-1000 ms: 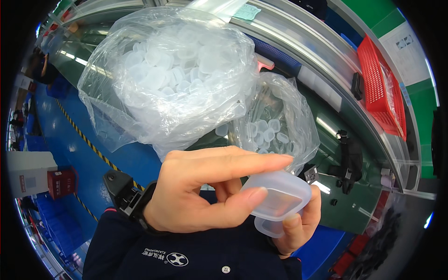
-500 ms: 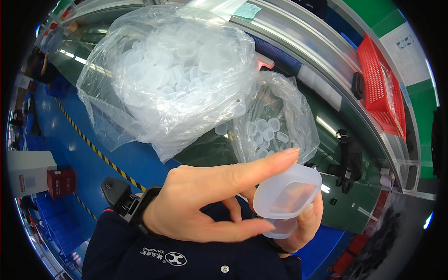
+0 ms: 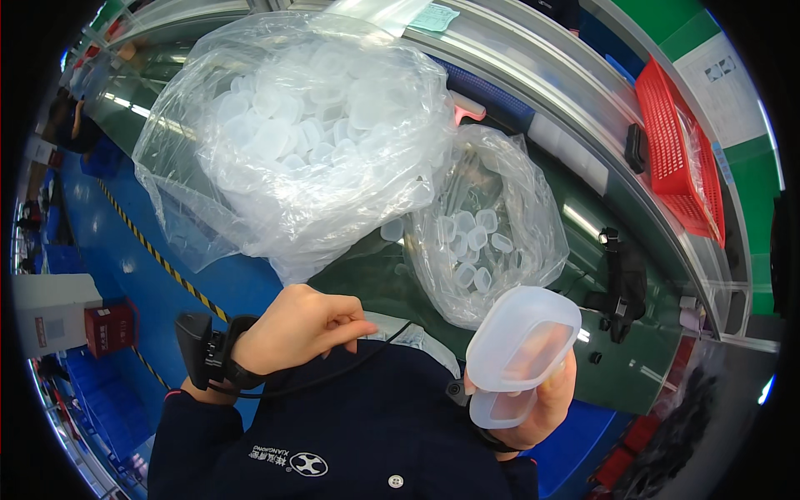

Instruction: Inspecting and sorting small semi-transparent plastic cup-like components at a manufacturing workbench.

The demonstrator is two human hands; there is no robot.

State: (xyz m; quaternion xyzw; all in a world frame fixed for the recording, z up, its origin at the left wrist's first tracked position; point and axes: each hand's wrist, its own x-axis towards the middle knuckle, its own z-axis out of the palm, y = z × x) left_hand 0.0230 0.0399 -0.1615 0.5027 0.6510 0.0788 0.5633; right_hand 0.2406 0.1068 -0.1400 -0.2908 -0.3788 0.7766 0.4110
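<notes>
My right hand (image 3: 553,397) is closed round two translucent plastic lids at the right of my chest. The larger lid (image 3: 533,333) is a rounded rectangle with a thick rim. A smaller translucent lid (image 3: 500,408) shows beneath it; whether the two are joined I cannot tell. The lids hide part of this hand's fingers. My left hand (image 3: 304,329) is held in front of my chest, apart from the lids. Its fingers are curled in and the thumb lies against them, with nothing visible in them.
A large clear bag (image 3: 333,196) of translucent lids stands on the dark green table (image 3: 354,271). Beside it, a smaller clear bag (image 3: 533,208) holds several small lids. A red basket (image 3: 677,158) and black strapped gear (image 3: 621,283) are at the right.
My left hand has drawn away from the lids to the left, and its fingers have curled in. My right hand still holds the lids, with the larger one now fully in sight.
</notes>
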